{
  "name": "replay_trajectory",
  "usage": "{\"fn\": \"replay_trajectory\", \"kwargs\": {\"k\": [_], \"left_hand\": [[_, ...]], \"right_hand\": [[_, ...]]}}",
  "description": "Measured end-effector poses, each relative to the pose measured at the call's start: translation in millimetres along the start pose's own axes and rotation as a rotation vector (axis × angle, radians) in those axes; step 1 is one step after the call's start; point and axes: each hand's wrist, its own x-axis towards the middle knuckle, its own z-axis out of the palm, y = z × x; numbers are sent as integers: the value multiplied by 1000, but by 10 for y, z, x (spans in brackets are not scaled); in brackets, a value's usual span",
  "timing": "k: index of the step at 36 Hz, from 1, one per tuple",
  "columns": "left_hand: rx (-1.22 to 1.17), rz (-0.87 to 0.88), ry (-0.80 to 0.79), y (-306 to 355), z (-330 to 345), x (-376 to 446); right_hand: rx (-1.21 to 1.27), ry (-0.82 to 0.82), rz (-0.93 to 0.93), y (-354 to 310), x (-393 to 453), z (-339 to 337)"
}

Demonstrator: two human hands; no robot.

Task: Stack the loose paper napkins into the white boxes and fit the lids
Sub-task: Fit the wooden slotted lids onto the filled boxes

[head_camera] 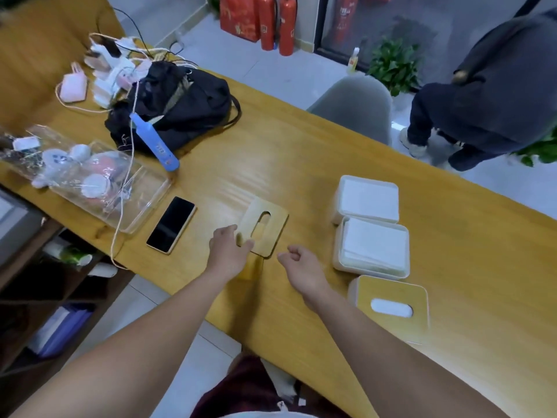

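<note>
Left hand (pixel 230 248) pinches the wooden lid (pixel 265 227), tilted off table

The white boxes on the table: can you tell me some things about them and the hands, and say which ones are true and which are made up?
1. Two white boxes are open and filled with napkins. True.
2. The nearest box already has its wooden lid on. True.
3. The left hand is holding the phone. False: the phone lies untouched on the table; the left hand holds the loose wooden lid.
4. The right hand is pressing down on the napkins. False: it is beside the boxes, holding nothing.
5. The loose lid has a slot cut in its middle. True.
</note>
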Motion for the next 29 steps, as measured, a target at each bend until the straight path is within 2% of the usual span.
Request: {"fn": "replay_trajectory", "kwargs": {"k": [8, 15, 18, 21, 25, 29], "left_hand": [[143, 49, -143, -70, -54, 410], [67, 41, -154, -63, 1, 429], [-44, 17, -91, -31, -38, 378], [-285, 8, -83, 18, -118, 304], [-641, -17, -151, 171, -293, 262], [-709, 57, -245, 482, -448, 242]], "right_hand": [[66, 67, 141, -115, 493, 418], [74, 110, 151, -101, 538, 494], [140, 102, 178, -76, 489, 485], [179, 90, 131, -87, 372, 429], [289, 26, 45, -162, 145, 260], [334, -34, -57, -253, -159, -98]]}}
